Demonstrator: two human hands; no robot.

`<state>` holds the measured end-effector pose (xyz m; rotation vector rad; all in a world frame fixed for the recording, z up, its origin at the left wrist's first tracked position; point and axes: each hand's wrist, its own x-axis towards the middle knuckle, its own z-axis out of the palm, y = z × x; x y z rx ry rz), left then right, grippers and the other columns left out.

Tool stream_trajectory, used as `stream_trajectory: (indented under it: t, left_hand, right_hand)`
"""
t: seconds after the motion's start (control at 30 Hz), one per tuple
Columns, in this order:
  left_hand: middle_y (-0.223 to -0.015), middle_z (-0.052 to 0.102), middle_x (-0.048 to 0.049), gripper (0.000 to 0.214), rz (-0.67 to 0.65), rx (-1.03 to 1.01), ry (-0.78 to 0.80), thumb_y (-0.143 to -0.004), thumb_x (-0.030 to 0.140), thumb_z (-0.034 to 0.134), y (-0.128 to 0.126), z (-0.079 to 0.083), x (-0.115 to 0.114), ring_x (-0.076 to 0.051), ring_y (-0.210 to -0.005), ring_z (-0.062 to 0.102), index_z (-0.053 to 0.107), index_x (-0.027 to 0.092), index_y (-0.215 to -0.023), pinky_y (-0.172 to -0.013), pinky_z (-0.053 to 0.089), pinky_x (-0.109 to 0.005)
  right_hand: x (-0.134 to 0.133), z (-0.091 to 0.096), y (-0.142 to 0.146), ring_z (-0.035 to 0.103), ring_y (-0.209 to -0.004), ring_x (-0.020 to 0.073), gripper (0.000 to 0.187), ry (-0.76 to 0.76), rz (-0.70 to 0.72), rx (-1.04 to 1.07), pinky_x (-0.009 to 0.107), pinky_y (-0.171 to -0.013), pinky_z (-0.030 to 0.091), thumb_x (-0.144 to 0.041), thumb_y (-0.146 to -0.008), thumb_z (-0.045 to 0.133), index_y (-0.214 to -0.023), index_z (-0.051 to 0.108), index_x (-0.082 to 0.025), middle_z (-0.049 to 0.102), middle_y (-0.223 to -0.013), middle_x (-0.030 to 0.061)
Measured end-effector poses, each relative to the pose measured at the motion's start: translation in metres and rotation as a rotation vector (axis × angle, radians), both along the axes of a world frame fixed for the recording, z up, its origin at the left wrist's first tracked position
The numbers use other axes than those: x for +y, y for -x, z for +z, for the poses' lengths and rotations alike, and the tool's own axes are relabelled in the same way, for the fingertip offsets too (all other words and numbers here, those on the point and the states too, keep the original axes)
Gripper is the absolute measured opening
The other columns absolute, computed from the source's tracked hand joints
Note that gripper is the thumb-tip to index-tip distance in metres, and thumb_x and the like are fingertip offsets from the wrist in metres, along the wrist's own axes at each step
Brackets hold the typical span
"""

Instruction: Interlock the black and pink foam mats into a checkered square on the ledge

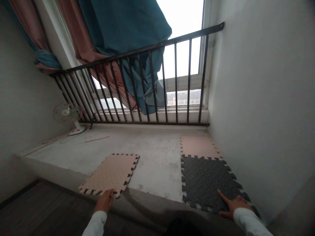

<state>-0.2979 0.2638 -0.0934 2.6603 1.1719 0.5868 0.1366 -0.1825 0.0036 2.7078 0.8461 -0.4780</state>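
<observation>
My left hand point(105, 200) grips the near edge of a beige foam puzzle mat point(112, 173), fingers closed on its toothed border. That mat lies over the ledge and sticks out past its front edge. On the right, my right hand point(236, 206) rests with spread fingers on the near right corner of a dark grey foam puzzle mat point(206, 180). Behind the grey mat, a second beige foam mat point(199, 146) adjoins it along a toothed seam. Both lie beside the right wall.
A pale concrete ledge point(157, 167) runs below a black metal railing point(147, 122) and window. Teal and pink curtains point(123, 29) hang over the railing. A small fan point(77, 127) stands at the far left, near a thin strip point(97, 139). Dark floor point(49, 209) lies below.
</observation>
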Motion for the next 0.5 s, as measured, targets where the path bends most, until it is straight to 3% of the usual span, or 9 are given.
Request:
stream_trajectory:
  t: [0.07,0.17,0.3,0.4,0.5]
  left_hand:
    - [-0.088,0.067,-0.0051,0.027,0.036,-0.001,0.026,-0.068,0.028,0.041,0.005,0.002,0.004,-0.019,-0.084,0.061,0.063,0.024,-0.084,-0.077,0.048,-0.031]
    - [-0.092,0.066,-0.0044,0.027,0.070,0.036,0.055,-0.070,0.025,0.039,0.005,0.017,0.005,-0.018,-0.090,0.059,0.063,0.025,-0.084,-0.084,0.045,-0.031]
    - [-0.090,0.062,-0.0084,0.026,0.254,0.397,0.095,-0.072,0.024,0.039,-0.021,0.060,-0.005,-0.022,-0.087,0.057,0.063,0.022,-0.081,-0.078,0.044,-0.036]
    - [-0.101,0.057,-0.0117,0.030,0.357,0.499,-0.039,-0.074,0.029,0.036,-0.078,0.104,-0.019,-0.027,-0.097,0.051,0.063,0.020,-0.084,-0.072,0.043,-0.040]
    - [-0.114,0.053,-0.0102,0.036,0.182,0.401,-0.047,-0.077,0.026,0.034,-0.165,0.132,-0.043,-0.023,-0.102,0.048,0.056,0.020,-0.105,-0.081,0.040,-0.036]
  right_hand:
    - [0.001,0.002,0.002,0.046,-0.107,0.0379,0.077,0.021,-0.005,-0.008,0.053,-0.087,0.031,-0.050,-0.061,0.055,-0.130,0.025,-0.032,0.055,-0.113,0.0176]
    - [0.003,0.005,0.004,0.044,-0.109,0.0388,0.078,0.050,-0.017,-0.009,0.054,-0.086,0.031,-0.051,-0.061,0.055,-0.130,0.022,-0.034,0.052,-0.117,0.0177]
    - [0.004,0.006,0.005,0.040,-0.113,0.0396,0.082,0.056,-0.032,-0.002,0.055,-0.086,0.031,-0.051,-0.060,0.057,-0.131,0.021,-0.034,0.049,-0.121,0.0179]
    - [0.004,0.006,0.005,0.041,-0.112,0.0397,0.083,0.051,-0.027,0.003,0.055,-0.086,0.032,-0.049,-0.059,0.059,-0.131,0.021,-0.032,0.049,-0.121,0.0183]
    - [0.003,0.000,0.003,0.042,-0.111,0.0404,0.084,0.025,-0.032,-0.004,0.056,-0.084,0.033,-0.047,-0.056,0.062,-0.130,0.025,-0.033,0.049,-0.122,0.0182]
